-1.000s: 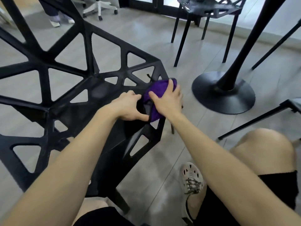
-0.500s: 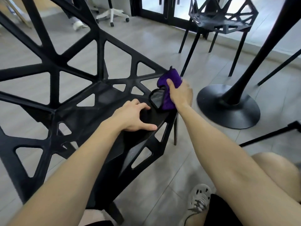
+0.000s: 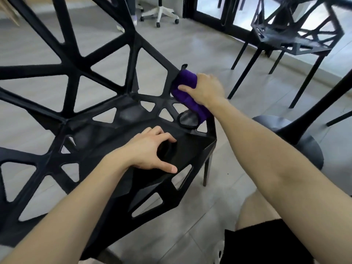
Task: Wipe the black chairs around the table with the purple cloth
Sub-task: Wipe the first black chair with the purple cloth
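We count two black chairs. The near chair (image 3: 190, 147) fills the left and middle of the view with its open lattice of triangles, and the far chair (image 3: 282, 41) stands well apart at the far right, by the glass doors. There is one purple cloth (image 3: 185, 80), folded over the far right edge of the near chair, where the seat meets the rising side bar. Our right hand (image 3: 207, 88) holds it there, the grip wrapped over the cloth with the thumb pressed onto its near face. A dark, black-edged flap of the cloth lies on the seat just below that hand. Our left hand (image 3: 150, 149) rests on the seat nearer to us, holding nothing, with fingers arched and thumb spread wide. One round black table foot (image 3: 308, 149) sits on the floor at right. One white swivel base (image 3: 159, 13) stands far off.
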